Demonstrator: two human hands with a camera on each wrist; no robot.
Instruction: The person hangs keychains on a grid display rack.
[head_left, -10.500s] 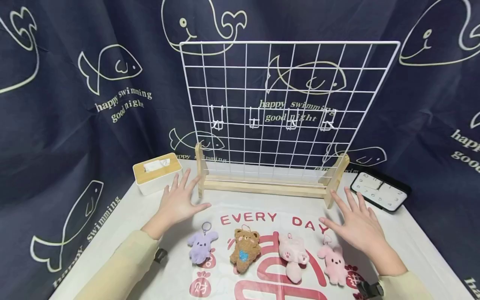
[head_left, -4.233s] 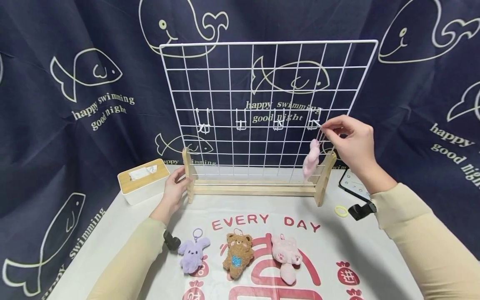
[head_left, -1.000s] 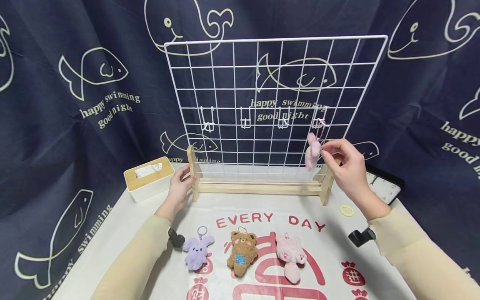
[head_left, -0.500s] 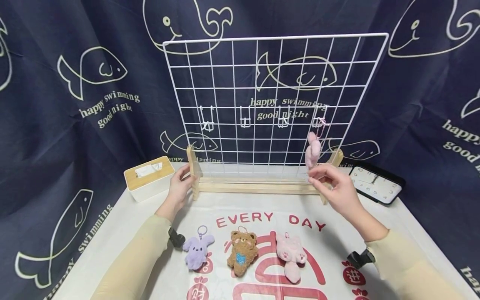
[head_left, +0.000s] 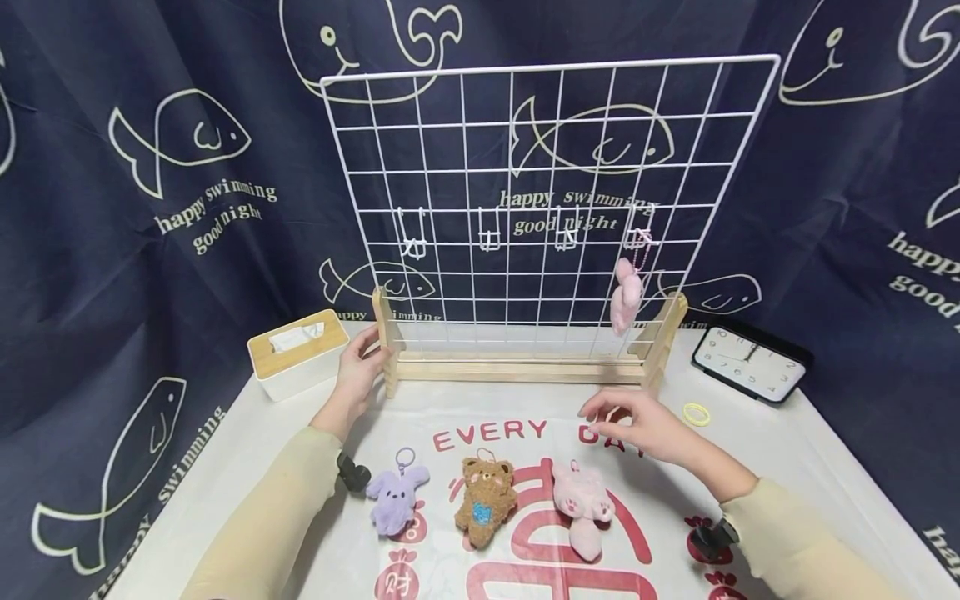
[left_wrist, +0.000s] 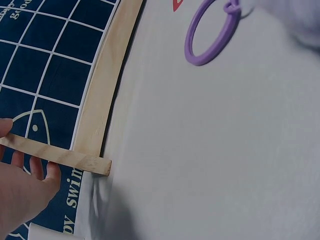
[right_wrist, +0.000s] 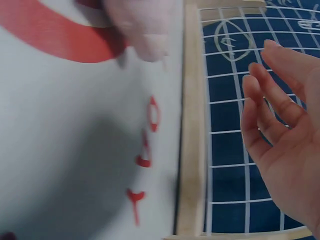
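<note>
My left hand (head_left: 358, 375) grips the left wooden upright (left_wrist: 60, 155) of the wire grid rack (head_left: 525, 167), thumb on one side and fingers on the other. A pink plush keychain (head_left: 626, 298) hangs by its bead chain from the rightmost white hook (head_left: 639, 238). My right hand (head_left: 637, 423) is in the air over the red lettering, fingers loosely bent and holding nothing. Just below it lies a pale pink plush with a big tail (head_left: 582, 508). A brown bear plush (head_left: 485, 502) and a purple plush with a ring (head_left: 396, 502) lie to its left.
Three more white hooks, such as the leftmost hook (head_left: 412, 247), carry nothing. A tissue box (head_left: 300, 367) stands at the left, a clock (head_left: 752, 362) at the right. A yellow ring (head_left: 696, 414) lies beside my right wrist. A dark curtain (head_left: 187, 250) hangs behind.
Since the earliest frame, the pink plush has gone from the table to the rightmost hook. My right hand has let go and come down toward the table; my left took hold of the upright and stays.
</note>
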